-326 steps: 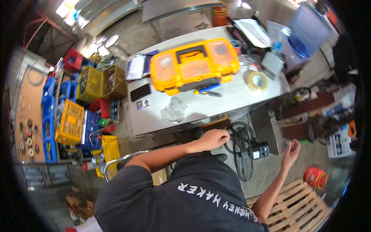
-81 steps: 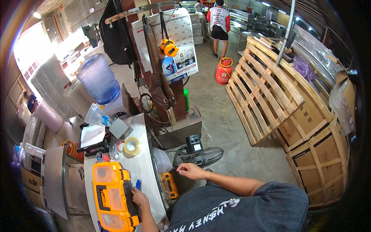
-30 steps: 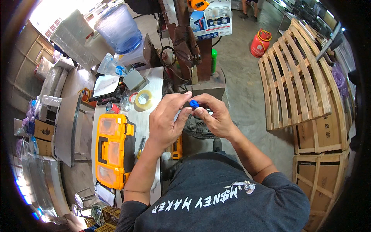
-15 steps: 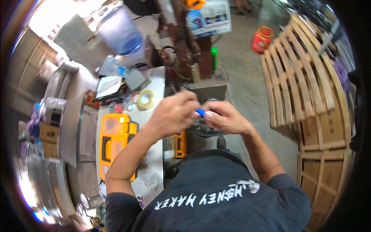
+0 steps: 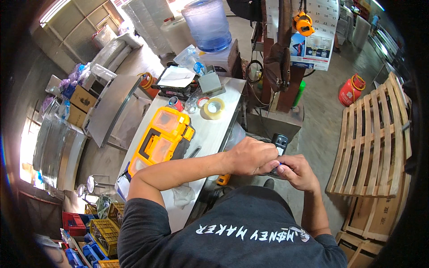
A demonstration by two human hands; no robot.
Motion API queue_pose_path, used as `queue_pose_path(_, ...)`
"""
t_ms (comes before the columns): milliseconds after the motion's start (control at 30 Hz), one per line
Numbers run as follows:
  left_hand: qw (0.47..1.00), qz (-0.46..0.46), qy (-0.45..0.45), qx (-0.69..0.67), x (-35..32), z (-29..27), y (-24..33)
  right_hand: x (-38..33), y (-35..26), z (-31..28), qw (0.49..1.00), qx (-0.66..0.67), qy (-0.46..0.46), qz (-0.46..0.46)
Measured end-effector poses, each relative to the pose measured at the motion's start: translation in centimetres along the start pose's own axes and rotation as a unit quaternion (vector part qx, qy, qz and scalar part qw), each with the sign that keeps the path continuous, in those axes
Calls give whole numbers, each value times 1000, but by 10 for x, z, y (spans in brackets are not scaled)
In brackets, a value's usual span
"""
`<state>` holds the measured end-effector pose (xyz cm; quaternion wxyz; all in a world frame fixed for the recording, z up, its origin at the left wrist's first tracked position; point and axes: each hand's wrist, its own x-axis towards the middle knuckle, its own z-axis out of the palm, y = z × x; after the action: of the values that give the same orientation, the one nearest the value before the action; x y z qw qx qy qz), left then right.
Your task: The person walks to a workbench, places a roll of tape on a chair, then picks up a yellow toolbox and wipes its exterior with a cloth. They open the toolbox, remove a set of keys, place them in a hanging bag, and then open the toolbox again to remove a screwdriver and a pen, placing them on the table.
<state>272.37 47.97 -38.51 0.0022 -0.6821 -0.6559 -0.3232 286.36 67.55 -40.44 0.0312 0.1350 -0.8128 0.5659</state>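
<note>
My two hands meet in front of my body. My left hand (image 5: 254, 156) is closed, its knuckles up and its thumb against a small blue piece (image 5: 280, 165). My right hand (image 5: 298, 171) pinches the same piece between thumb and fingers. Only a sliver of blue shows, so its kind cannot be made out. Just beyond the fingers is a black object with a pale label (image 5: 280, 142), its lower part hidden by my hands.
On the white table (image 5: 223, 117) to the left lie an orange toolbox (image 5: 167, 118), a tape roll (image 5: 214, 108) and a crumpled cloth (image 5: 182, 195). A water jug (image 5: 206, 24) stands behind. Wooden pallets (image 5: 367, 138) lean at right near a red gas cylinder (image 5: 351, 90).
The view has swung left, so the surroundings sit farther right in it. My hands have drawn together around the blue piece, which shows less. The black object is now visible beyond them.
</note>
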Motion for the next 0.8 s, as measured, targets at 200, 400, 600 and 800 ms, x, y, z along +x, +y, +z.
queue_pose_path(200,987,-154,8,39,-3,-10,-1,22,6,21,976,-128,162,-74)
queue_pose_path(400,982,-147,11,115,-2,-21,2,29,17,24,994,-50,76,-54)
queue_pose_path(600,983,-151,17,104,-6,-23,0,33,16,19,984,-102,91,-111)
queue_pose_path(800,975,-178,65,115,1,-14,3,32,11,18,958,-163,179,-153)
